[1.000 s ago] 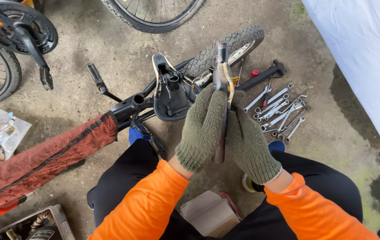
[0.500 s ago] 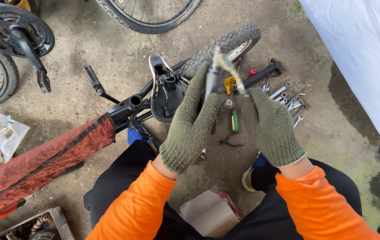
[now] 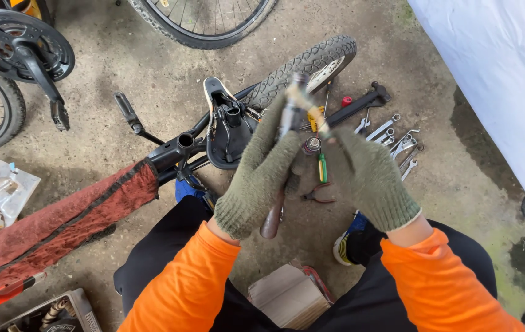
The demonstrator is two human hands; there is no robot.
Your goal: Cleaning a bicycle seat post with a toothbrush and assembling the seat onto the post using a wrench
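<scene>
Both hands wear olive-green knitted gloves, fuzzy and matt: the left hand [image 3: 261, 178] wraps a long tool [image 3: 281, 166] with a dull grey metal shaft and a smooth, dark brown handle that looks like wood, while the right hand [image 3: 370, 181] shows the same coarse knit. Bright orange sleeves [image 3: 182, 289], smooth cloth. On the rough, matt concrete floor [image 3: 121, 55] lie shiny silver metal spanners [image 3: 397, 141]. The knobbly black rubber tyre [image 3: 311, 64] is matt; the black plastic saddle underside [image 3: 228, 132] has a slight sheen. A faded red cloth wrap [image 3: 59, 221] looks coarse.
</scene>
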